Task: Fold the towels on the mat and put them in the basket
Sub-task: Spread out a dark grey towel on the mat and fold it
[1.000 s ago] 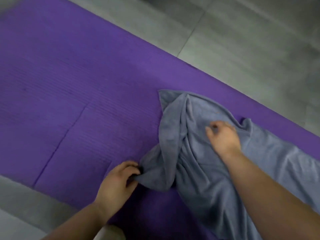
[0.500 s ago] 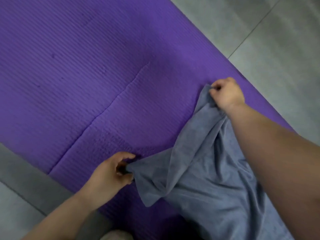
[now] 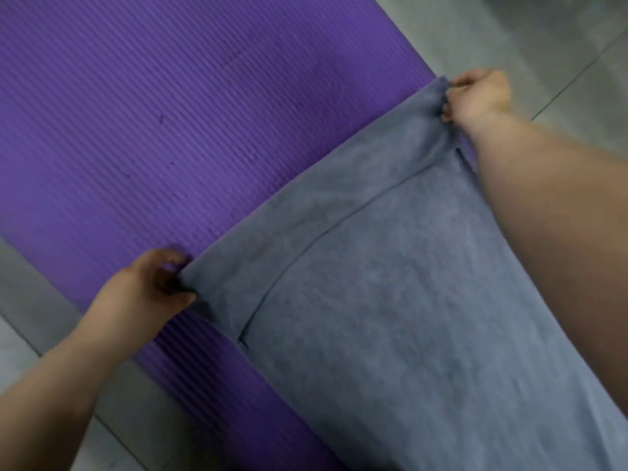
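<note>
Since half a second ago, both hands have drawn apart and the bunched grey towel [image 3: 390, 300] now lies stretched across the purple mat [image 3: 153, 130], its crumpled folds pulled out into a mostly smooth sheet. From the head view, the left hand [image 3: 149, 294] pinches the towel's near-left corner, fingers and thumb curled round the cloth, resting low over the ribbed mat near its lower edge. The right hand [image 3: 479, 95] grips the far corner with curled fingers, just past the mat's right edge and over the grey tiled floor [image 3: 560, 35]. Between the two hands the towel's leading edge runs taut in a diagonal line. A narrow band along that edge is turned over onto the rest of the cloth, its hem showing as a dark seam from the left corner toward the right forearm. Beyond that the towel spreads toward the lower right, partly hidden under the right arm. No basket shows in this view.
</note>
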{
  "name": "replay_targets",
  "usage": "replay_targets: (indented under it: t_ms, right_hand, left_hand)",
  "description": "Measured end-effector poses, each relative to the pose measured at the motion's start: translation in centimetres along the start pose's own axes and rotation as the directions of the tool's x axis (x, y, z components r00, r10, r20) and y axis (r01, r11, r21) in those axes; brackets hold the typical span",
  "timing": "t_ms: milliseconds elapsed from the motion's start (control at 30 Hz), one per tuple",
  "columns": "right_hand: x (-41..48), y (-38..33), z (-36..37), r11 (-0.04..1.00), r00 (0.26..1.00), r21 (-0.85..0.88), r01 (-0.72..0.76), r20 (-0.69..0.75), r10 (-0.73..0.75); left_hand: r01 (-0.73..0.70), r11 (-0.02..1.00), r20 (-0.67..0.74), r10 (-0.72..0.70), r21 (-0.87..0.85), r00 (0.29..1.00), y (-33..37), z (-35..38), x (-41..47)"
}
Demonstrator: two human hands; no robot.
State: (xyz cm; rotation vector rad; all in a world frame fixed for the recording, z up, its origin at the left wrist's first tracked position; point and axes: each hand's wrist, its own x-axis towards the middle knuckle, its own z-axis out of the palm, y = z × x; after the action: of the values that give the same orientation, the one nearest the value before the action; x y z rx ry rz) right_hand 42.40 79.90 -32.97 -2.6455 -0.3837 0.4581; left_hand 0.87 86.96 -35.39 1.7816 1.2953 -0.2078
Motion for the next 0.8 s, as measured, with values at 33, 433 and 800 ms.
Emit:
replay_targets:
  t_ms: [33,433,800]
  right_hand:
    - [-0.8,-0.5,0.6,1.000,0.998,-0.018,0.018,0.068,-0.017]
    - [-21.3,12.7,6.8,0.980,0.948,-0.191,-0.050,-0.318,-0.014]
    - [-21.5,13.8,7.3,0.960,0.967,-0.274,-0.058,-0.256,-0.015]
  left_hand:
    - [-0.015,0.998,-0.034,0.017,0.056,0.999,0.0,-0.2,0.2]
    - [-0.547,0.728,-0.079,0.627,0.414,0.775,2.3,7.3,-0.7]
    - [-0.656,0.533,-0.022,0.785,0.534,0.619,2.0,6.7,-0.5]
